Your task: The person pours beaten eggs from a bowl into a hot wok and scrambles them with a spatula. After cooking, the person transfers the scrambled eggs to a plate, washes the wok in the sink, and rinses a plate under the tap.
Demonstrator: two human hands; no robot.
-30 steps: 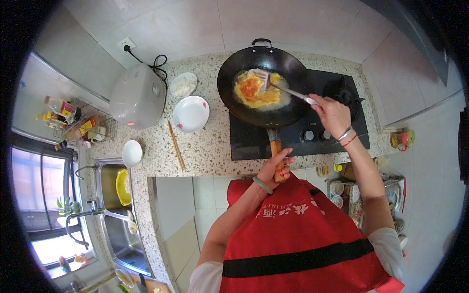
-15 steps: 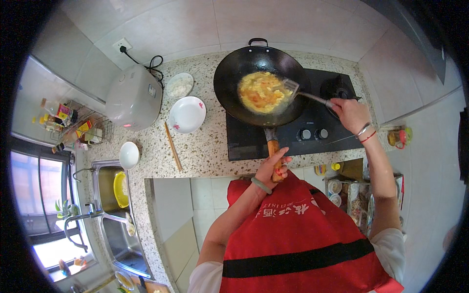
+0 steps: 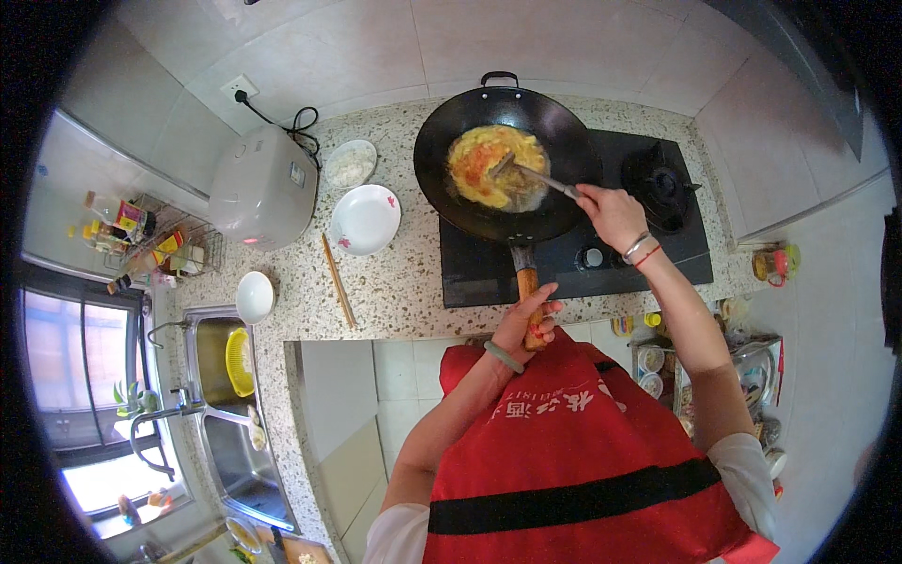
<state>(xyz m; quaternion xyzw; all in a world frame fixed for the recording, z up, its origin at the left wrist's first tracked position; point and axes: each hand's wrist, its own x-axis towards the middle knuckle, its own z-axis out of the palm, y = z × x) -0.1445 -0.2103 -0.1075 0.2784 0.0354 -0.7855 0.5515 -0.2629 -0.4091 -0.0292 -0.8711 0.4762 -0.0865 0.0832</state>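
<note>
My left hand (image 3: 528, 322) is wrapped around the wooden handle (image 3: 528, 282) of the black wok (image 3: 507, 226) on the hob (image 3: 470, 274), while my right hand (image 3: 615, 218) grips the spatula (image 3: 543, 177) by its handle end, its blade in the yellow egg (image 3: 481, 155) with the orange-red patch, lying on the wok's floor. To work this well, I'd judge it best to brace the wok firmly with my left, slide the blade low and flat beneath the egg's edges, and fold inward gently, so nothing catches or slops up the side.
</note>
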